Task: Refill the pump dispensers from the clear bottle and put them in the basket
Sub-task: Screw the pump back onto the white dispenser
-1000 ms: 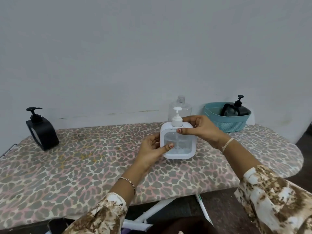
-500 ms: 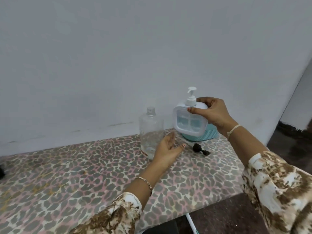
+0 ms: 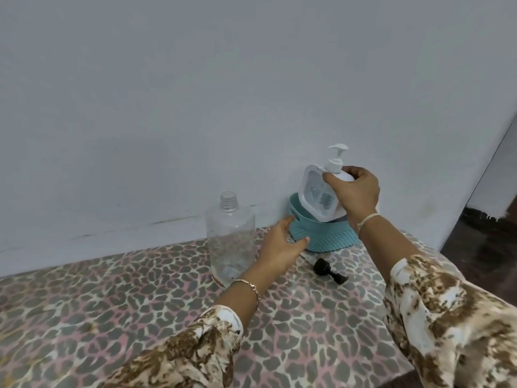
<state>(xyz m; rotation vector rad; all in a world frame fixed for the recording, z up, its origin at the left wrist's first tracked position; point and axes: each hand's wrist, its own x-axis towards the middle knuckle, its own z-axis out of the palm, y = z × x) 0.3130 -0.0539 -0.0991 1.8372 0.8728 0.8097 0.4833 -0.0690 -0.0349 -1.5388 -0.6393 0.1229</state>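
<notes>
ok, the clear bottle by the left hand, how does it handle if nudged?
Clear bottle looks nearly empty, so probably light and easily tipped, being tall. Open neck: any residue could spill. Thin plastic likely flexes when squeezed.

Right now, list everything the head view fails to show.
All in the head view:
- Inside of the basket: hidden by the white dispenser and the right hand.
- Dispenser's fill level: window blurred.
- Base of the clear bottle: partly behind the left wrist.
- Whether the left hand touches the basket: unclear.
</notes>
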